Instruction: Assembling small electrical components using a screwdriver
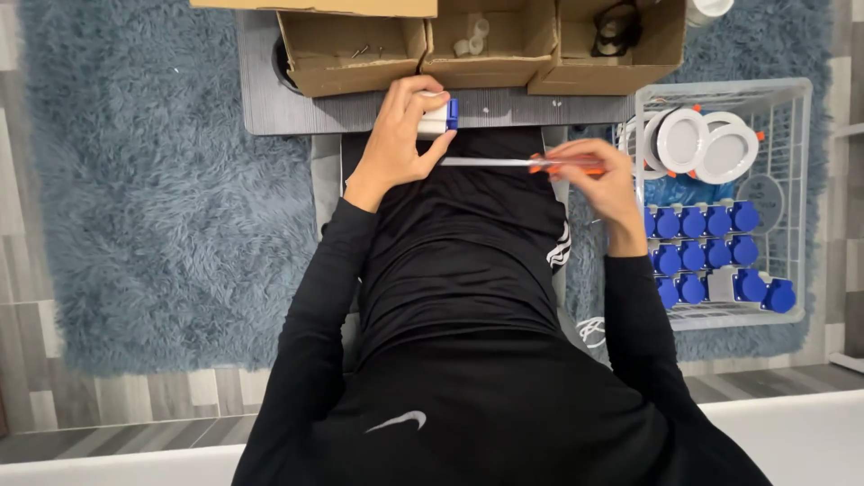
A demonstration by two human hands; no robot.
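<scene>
Left hand (396, 135) clenched a white and blue socket (439, 117) near the far cardboard boxes (360, 49). Right hand (598, 175) grasped an orange-handled screwdriver (517, 163), tip towards the socket; steadier alignment judged advisable

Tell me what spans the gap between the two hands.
In the head view, the screwdriver's metal shaft bridges it, running from the orange handle in the right hand to the white-and-blue part in the left hand.

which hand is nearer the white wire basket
Right. The right hand holding the screwdriver is beside the wire basket; the left hand is farther off, across the lap.
</scene>
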